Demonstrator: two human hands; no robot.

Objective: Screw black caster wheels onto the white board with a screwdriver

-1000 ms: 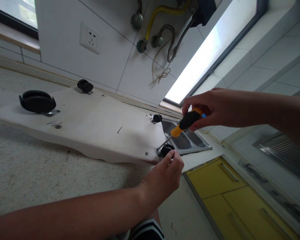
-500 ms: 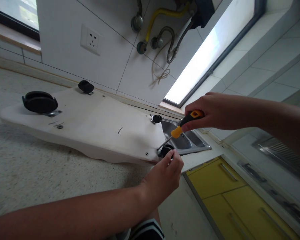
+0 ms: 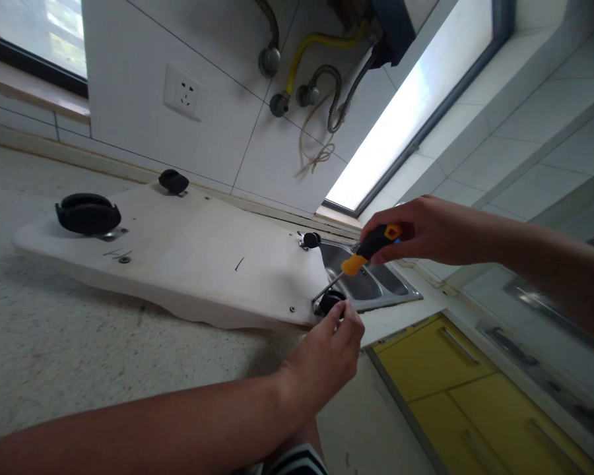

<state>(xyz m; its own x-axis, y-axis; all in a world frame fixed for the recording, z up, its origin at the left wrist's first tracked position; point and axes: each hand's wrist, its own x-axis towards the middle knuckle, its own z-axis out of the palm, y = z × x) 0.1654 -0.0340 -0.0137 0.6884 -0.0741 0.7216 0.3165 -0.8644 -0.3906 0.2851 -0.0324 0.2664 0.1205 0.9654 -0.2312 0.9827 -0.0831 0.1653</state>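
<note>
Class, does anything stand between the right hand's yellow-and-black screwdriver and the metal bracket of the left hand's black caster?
Nothing visible does. The right hand holds the yellow-and-black screwdriver, its metal shaft reaching clear to the metal bracket of the black caster. The left hand grips the caster, not crossing that shaft.

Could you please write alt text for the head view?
The right hand holds a yellow and black screwdriver to the mount of a black caster on a white board; the left hand pinches that caster. The board rests on a counter near a steel sink.
</note>
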